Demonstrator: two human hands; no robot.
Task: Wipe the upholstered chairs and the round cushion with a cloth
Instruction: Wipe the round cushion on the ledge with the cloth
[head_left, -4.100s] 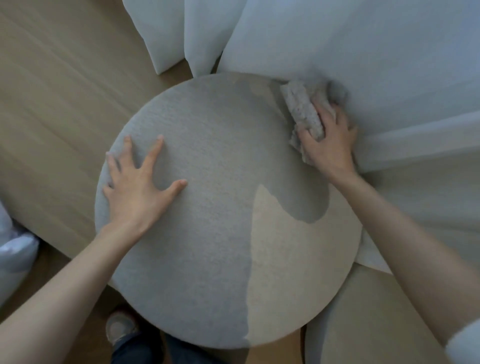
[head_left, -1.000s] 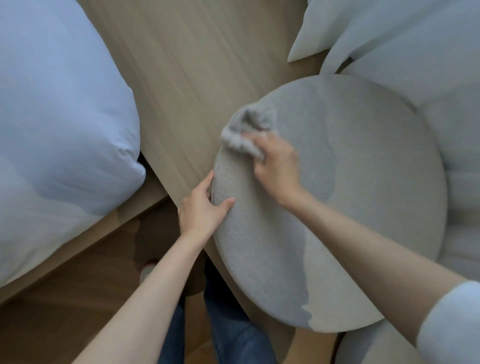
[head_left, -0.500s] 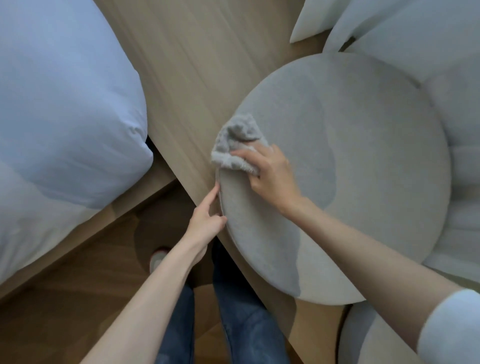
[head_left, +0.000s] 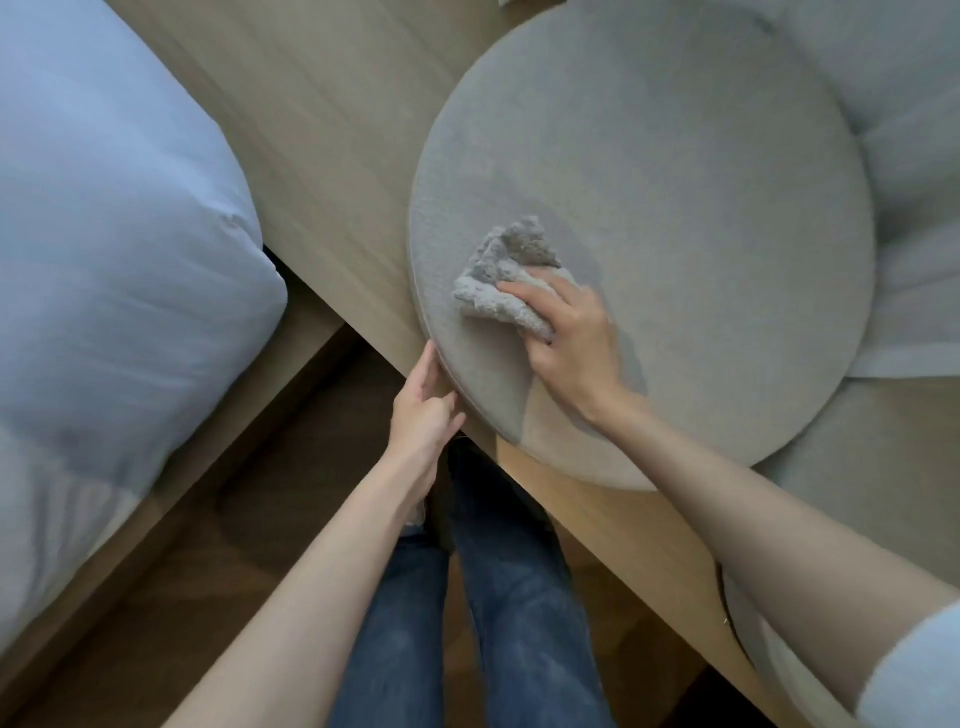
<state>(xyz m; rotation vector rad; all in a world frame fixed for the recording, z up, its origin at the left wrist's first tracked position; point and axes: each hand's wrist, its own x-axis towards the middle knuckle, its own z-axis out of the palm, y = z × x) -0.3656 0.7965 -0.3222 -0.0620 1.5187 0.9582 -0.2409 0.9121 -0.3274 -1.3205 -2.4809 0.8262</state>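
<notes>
The crumpled cloth (head_left: 506, 283) lies on the near-left part of the round cushion (head_left: 675, 208), which rests on the wooden desk (head_left: 337, 104). Our right hand (head_left: 569, 338) holds it, fingers (head_left: 524, 288) curled over it. Our left hand (head_left: 423, 410) touches the cushion's rim; we cannot tell whether it grips.

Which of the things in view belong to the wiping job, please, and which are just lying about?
Job in hand: round grey fabric cushion; crumpled grey terry cloth, gripped by the right hand; left hand touching the cushion's rim.
Just lying about: pale blue puffy bedding; light wooden platform under the cushion; pale fabric folds behind it.
</notes>
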